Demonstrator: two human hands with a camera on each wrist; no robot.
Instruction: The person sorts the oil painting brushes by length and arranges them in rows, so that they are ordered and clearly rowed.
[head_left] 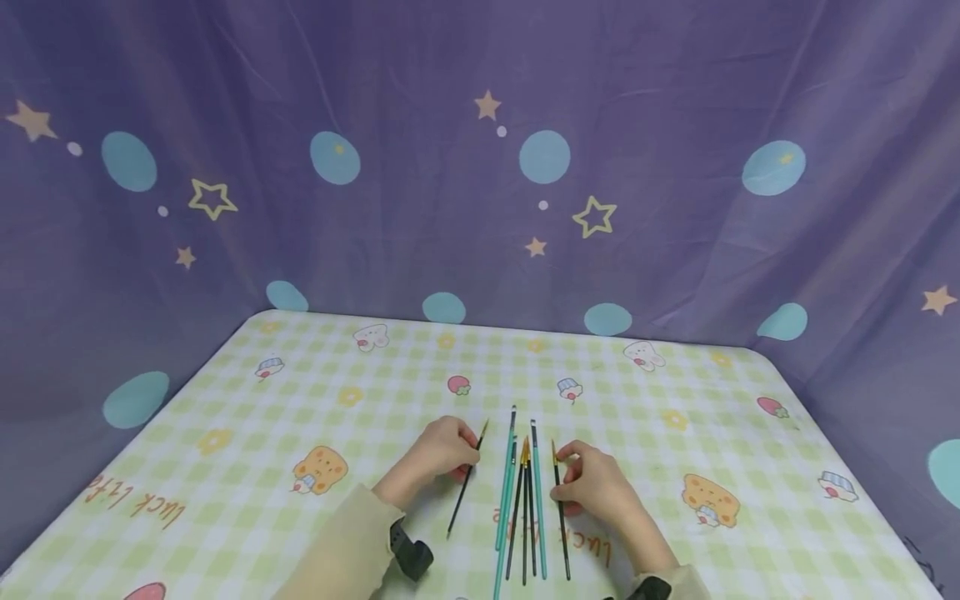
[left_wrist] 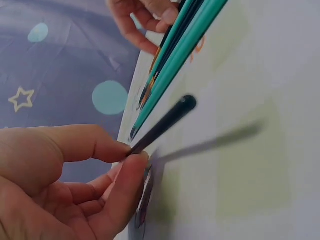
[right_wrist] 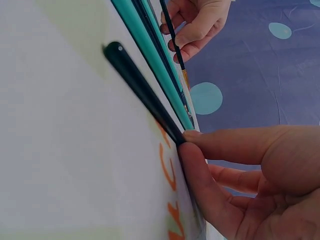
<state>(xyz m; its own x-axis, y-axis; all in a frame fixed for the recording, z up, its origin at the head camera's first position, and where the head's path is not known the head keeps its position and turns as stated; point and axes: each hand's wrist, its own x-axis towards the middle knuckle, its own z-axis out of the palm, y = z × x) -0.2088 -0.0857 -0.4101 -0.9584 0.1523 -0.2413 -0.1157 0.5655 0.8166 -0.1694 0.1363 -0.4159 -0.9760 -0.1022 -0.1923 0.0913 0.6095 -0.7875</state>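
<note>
My left hand [head_left: 441,446] pinches a thin dark paintbrush [head_left: 462,493] between thumb and index finger. In the left wrist view its rounded handle end [left_wrist: 182,106] stands off the tabletop and casts a shadow. On the other side, my right hand [head_left: 597,481] pinches a black paintbrush [head_left: 563,533] with a golden tip, its handle end [right_wrist: 120,55] lying close over the cloth. Between the hands lie several more brushes side by side: teal-handled paintbrushes [head_left: 539,508] with dark tips, and black-handled paintbrushes [head_left: 524,533] with golden bristles.
A green-and-white checked tablecloth [head_left: 405,375] with printed cakes, strawberries and lettering covers the table. Behind it hangs a purple curtain [head_left: 450,217] with stars and blue dots. Each wrist carries a black camera, the left camera [head_left: 411,554] showing below the sleeve.
</note>
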